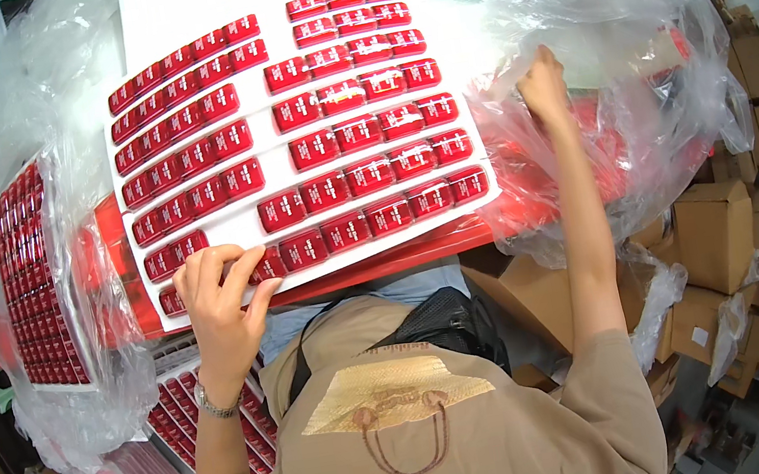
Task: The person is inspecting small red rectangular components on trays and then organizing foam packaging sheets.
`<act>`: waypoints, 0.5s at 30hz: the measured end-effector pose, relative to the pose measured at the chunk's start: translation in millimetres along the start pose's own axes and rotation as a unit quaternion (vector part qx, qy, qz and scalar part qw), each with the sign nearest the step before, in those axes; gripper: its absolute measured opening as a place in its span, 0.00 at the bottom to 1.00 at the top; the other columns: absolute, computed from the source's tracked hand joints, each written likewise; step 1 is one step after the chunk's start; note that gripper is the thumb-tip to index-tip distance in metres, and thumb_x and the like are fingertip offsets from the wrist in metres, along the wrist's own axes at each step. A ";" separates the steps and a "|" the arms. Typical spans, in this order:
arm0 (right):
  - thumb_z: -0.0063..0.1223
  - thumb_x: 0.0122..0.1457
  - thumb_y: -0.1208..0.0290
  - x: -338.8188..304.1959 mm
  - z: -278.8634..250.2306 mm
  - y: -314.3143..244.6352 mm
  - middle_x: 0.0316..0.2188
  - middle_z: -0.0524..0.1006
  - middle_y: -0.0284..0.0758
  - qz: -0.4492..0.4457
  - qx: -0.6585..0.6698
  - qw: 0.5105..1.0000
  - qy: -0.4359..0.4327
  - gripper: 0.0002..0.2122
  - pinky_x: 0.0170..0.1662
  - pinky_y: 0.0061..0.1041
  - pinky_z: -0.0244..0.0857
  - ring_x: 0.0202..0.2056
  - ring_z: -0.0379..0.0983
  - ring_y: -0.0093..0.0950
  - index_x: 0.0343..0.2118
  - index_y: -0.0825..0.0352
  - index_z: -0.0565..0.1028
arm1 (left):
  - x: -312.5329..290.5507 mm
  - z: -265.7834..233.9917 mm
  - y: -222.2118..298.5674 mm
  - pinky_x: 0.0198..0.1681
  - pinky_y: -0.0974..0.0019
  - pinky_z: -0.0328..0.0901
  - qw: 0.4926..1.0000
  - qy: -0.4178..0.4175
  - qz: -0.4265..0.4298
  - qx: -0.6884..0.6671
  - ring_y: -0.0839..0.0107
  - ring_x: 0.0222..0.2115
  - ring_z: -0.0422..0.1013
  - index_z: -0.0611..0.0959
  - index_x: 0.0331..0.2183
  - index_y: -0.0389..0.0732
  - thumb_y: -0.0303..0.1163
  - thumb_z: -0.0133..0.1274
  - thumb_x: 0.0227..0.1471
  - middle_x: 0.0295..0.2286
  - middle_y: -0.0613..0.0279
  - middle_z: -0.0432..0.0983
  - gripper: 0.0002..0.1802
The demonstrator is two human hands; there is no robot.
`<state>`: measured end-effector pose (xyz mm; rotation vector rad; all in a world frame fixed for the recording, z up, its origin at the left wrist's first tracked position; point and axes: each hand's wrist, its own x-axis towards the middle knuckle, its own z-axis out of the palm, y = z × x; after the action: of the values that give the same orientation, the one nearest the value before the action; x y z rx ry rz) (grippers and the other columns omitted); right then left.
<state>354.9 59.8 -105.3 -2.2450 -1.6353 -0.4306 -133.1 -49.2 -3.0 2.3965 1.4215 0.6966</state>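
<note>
A white tray (302,120) carries rows of small glossy red rectangular pieces (323,191) with pale print, and bare gaps show between some of them. At its near left corner is my left hand (220,292). The thumb and forefinger close around a red piece (267,265) in the front row, while the other fingers curl over the pieces beside it. My right arm reaches out to the right of the tray. There my right hand (542,84) is closed against a crumpled clear plastic bag (605,32); what its fingers hold is hidden.
Under the tray lies a red surface (384,264). Upright at left, a plastic-wrapped tray (34,282) shows packed red pieces. Another filled tray (176,423) sits low beside my left forearm. Cardboard boxes (712,234) pile up at right, and a black bag (443,326) rests at my waist.
</note>
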 end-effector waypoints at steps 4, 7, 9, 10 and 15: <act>0.50 0.51 0.69 -37.1 9.0 -34.3 0.32 0.74 0.48 -0.089 -0.032 0.995 -0.036 0.16 0.43 0.40 0.63 0.37 0.70 0.48 0.41 0.73 0.71 | -3.2 -6.8 -3.1 0.42 0.60 0.53 1.000 0.005 0.027 0.013 0.66 0.36 0.64 0.80 0.36 0.41 0.34 0.62 0.36 0.32 0.65 0.70 0.20; 0.52 0.52 0.69 -46.3 -14.9 -51.1 0.29 0.75 0.42 -0.007 0.276 0.959 -0.069 0.16 0.32 0.34 0.64 0.28 0.70 0.40 0.42 0.72 0.70 | -5.3 -19.9 -16.6 0.40 0.62 0.55 0.996 0.091 0.000 0.010 0.66 0.34 0.65 0.80 0.37 0.42 0.33 0.62 0.37 0.31 0.65 0.71 0.20; 0.51 0.54 0.69 -37.1 -35.9 -56.5 0.28 0.75 0.36 0.126 0.440 0.888 -0.056 0.14 0.24 0.23 0.61 0.22 0.68 0.25 0.42 0.70 0.70 | -3.7 -24.6 -28.9 0.39 0.62 0.55 0.996 0.079 -0.023 0.038 0.66 0.34 0.66 0.80 0.38 0.41 0.31 0.61 0.37 0.32 0.65 0.71 0.20; 0.50 0.56 0.70 -31.2 -46.9 -60.7 0.28 0.75 0.33 0.262 0.507 0.818 -0.070 0.13 0.22 0.16 0.58 0.21 0.65 0.18 0.43 0.69 0.71 | -2.9 -24.8 -33.6 0.40 0.62 0.56 0.997 0.039 -0.039 0.050 0.66 0.34 0.66 0.79 0.39 0.40 0.31 0.62 0.36 0.33 0.65 0.70 0.22; 0.45 0.60 0.72 -39.9 -120.3 -123.8 0.25 0.74 0.29 0.138 0.780 0.587 -0.171 0.14 0.21 0.09 0.55 0.19 0.61 0.11 0.47 0.72 0.69 | 7.7 -33.9 -53.9 0.39 0.62 0.60 0.998 0.031 -0.046 -0.036 0.64 0.35 0.66 0.79 0.38 0.36 0.29 0.61 0.37 0.33 0.60 0.69 0.21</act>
<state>219.0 9.1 -3.5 -1.0033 -0.8554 1.1806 -188.1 -16.9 3.2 2.2576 1.4941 0.7908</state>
